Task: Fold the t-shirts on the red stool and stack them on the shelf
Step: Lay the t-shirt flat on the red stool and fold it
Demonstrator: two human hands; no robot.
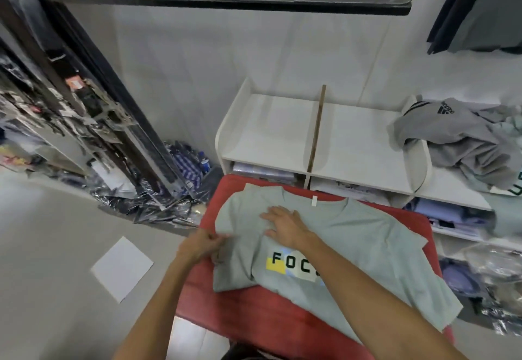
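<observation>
Fingers of the right hand [285,225] lie flat and spread on the tee [353,235], while the left hand [204,245] pinches its folded edge at nine o'clock. Pale green, print up, the tee covers the red stool [254,311], hem overhanging at four o'clock. Bare shelf [356,144] top lies at twelve o'clock; both forearms reach in from six.
</observation>
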